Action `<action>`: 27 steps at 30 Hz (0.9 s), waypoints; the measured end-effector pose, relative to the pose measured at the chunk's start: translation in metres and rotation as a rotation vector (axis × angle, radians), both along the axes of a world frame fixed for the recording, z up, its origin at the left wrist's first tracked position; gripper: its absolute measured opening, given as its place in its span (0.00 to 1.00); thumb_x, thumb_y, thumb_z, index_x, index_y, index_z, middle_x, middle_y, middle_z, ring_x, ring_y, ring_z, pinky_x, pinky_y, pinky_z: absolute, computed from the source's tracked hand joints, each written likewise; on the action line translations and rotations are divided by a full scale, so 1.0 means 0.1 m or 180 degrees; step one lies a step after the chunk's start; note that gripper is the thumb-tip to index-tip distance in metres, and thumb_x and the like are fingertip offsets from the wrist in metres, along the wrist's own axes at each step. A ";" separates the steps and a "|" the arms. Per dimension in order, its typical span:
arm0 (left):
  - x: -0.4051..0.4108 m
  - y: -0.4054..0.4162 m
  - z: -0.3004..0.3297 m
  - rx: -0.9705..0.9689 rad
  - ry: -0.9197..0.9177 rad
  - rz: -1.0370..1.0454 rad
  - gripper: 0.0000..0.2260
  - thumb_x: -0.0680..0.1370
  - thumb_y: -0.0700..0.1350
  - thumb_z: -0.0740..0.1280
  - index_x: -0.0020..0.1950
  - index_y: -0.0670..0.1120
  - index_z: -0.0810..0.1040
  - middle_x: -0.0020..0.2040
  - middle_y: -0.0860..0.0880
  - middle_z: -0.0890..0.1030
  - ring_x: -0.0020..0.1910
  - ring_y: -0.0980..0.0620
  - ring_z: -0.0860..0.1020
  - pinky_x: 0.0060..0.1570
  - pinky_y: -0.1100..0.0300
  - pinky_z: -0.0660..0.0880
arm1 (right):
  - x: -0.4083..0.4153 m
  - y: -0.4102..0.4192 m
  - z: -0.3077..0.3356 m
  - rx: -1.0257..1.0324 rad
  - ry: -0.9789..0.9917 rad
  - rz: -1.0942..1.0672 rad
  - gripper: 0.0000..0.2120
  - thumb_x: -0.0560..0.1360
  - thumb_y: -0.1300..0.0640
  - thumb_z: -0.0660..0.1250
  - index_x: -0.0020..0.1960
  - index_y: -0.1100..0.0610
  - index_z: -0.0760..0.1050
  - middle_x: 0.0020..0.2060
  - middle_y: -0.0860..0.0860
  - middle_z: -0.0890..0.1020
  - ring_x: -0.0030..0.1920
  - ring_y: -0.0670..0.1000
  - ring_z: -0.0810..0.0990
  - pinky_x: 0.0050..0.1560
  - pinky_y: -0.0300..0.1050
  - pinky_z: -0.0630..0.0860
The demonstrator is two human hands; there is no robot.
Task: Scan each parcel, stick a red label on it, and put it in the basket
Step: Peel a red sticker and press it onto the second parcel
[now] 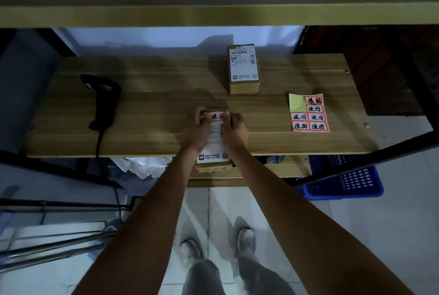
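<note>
The left hand [196,126] and right hand [234,128] both press closed fingers onto the red-and-white label [216,116] at the far end of a brown cardboard parcel [213,150] overhanging the wooden bench's [154,109] near edge. Relative to that parcel, the black handheld scanner [103,100] lies to the left, a second cardboard box [243,69] stands behind, and the sheet of red labels [310,114] lies to the right. The blue plastic basket [344,180] sits on the floor to the lower right.

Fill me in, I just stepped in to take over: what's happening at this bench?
A person's left hand and right hand press a red label onto a parcel at the front edge of the wooden bench. The scanner lies idle at left, a second parcel waits behind, the label sheet sits right, and the blue basket is below.
</note>
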State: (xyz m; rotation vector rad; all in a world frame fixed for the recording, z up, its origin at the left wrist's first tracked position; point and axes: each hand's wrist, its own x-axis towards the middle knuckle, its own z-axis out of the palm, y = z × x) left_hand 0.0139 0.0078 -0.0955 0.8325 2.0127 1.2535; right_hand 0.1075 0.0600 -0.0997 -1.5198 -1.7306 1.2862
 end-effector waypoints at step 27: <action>0.05 0.05 0.06 -0.0187 0.0674 0.0165 0.13 0.83 0.49 0.55 0.55 0.41 0.73 0.49 0.44 0.75 0.39 0.56 0.73 0.33 0.67 0.65 | -0.03 0.03 -0.04 0.0350 -0.0154 0.0009 0.24 0.76 0.33 0.53 0.39 0.49 0.76 0.38 0.49 0.82 0.37 0.49 0.82 0.36 0.46 0.79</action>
